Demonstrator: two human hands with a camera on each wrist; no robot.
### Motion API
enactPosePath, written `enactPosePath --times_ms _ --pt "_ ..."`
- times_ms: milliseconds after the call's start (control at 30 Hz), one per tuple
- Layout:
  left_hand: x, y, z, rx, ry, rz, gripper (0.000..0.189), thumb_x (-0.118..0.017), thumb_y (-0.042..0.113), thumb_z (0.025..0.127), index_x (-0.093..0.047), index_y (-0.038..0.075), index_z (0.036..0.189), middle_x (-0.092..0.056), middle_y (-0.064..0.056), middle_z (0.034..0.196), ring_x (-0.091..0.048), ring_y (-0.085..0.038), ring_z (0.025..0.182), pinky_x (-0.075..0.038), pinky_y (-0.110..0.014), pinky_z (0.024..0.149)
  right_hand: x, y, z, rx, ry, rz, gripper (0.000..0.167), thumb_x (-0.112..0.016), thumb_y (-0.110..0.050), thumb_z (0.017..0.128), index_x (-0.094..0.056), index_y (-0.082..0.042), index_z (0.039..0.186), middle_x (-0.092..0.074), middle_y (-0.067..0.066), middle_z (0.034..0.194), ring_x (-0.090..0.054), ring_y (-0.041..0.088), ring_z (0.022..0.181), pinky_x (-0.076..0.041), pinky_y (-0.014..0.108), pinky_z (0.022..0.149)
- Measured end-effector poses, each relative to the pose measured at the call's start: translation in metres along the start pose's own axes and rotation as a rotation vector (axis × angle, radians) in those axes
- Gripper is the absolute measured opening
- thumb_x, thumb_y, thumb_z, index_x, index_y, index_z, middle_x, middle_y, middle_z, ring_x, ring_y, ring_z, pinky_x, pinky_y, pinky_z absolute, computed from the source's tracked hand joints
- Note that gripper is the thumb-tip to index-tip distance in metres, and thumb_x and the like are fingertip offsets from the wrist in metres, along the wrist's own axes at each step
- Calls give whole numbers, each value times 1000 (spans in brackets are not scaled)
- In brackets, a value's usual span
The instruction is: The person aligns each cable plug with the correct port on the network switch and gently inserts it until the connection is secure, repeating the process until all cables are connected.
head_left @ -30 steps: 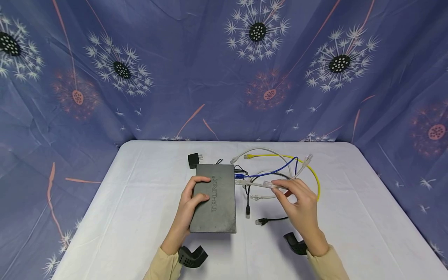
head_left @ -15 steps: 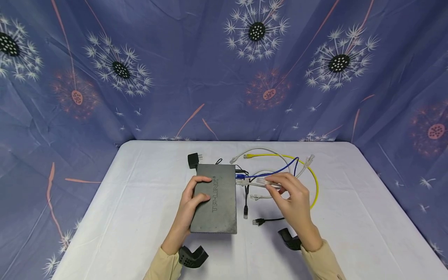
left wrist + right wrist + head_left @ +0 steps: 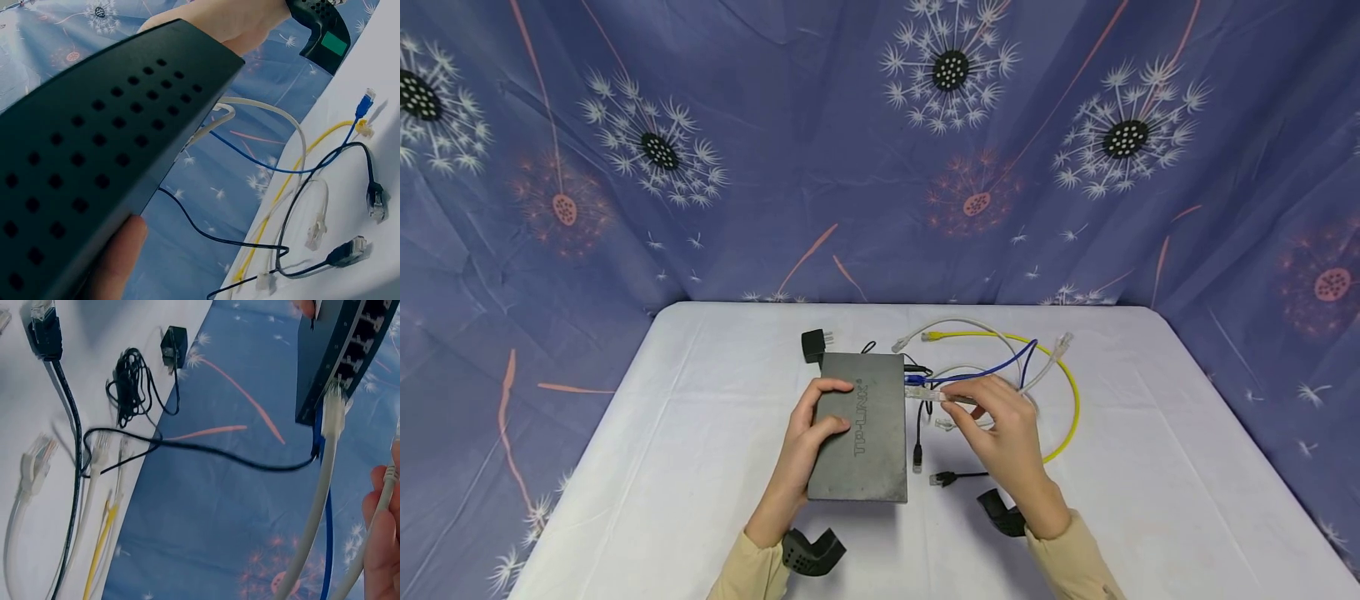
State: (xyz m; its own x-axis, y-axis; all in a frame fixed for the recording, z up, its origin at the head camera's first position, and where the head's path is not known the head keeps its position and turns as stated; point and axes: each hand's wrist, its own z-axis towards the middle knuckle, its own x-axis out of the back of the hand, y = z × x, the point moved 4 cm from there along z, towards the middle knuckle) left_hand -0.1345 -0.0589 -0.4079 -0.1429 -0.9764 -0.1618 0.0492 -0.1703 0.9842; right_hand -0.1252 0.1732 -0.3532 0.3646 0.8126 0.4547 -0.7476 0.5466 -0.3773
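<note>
Grey Ethernet cable (image 3: 357,565) is pinched in the fingertips of the right hand (image 3: 1000,425), its clear plug (image 3: 932,396) near the ports (image 3: 355,350) of the TP-LINK switch (image 3: 872,433), which the left hand (image 3: 805,433) grips. Another grey cable (image 3: 317,500) is plugged in there; beyond, a yellow cable (image 3: 1076,392) curves over the table (image 3: 700,417).

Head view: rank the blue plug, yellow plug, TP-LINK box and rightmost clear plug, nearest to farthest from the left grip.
1. TP-LINK box, held in the left grip.
2. Blue plug, at the box's right edge.
3. Yellow plug, beyond the blue one.
4. Rightmost clear plug, farther right.
</note>
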Motion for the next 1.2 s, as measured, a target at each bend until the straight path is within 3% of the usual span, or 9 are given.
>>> enactPosePath --times_ms 167,1200 --pt "0 1 0 6 6 -6 41 -53 2 81 -56 13 121 -47 -8 126 -46 -30 105 -37 -42 84 -5 -4 2 -10 -36 -30 18 -76 -6 76 -73 -10 93 -70 -1 86 -61 17 76 -46 24 58" --pt "0 4 3 -11 -3 0 41 -54 1 81 -56 9 121 -46 -10 128 -44 -30 107 -36 -41 85 -9 0 -1 -38 -75 -90 15 -76 -6 76 -73 -10 90 -66 -1 85 -56 15 72 -40 20 53"
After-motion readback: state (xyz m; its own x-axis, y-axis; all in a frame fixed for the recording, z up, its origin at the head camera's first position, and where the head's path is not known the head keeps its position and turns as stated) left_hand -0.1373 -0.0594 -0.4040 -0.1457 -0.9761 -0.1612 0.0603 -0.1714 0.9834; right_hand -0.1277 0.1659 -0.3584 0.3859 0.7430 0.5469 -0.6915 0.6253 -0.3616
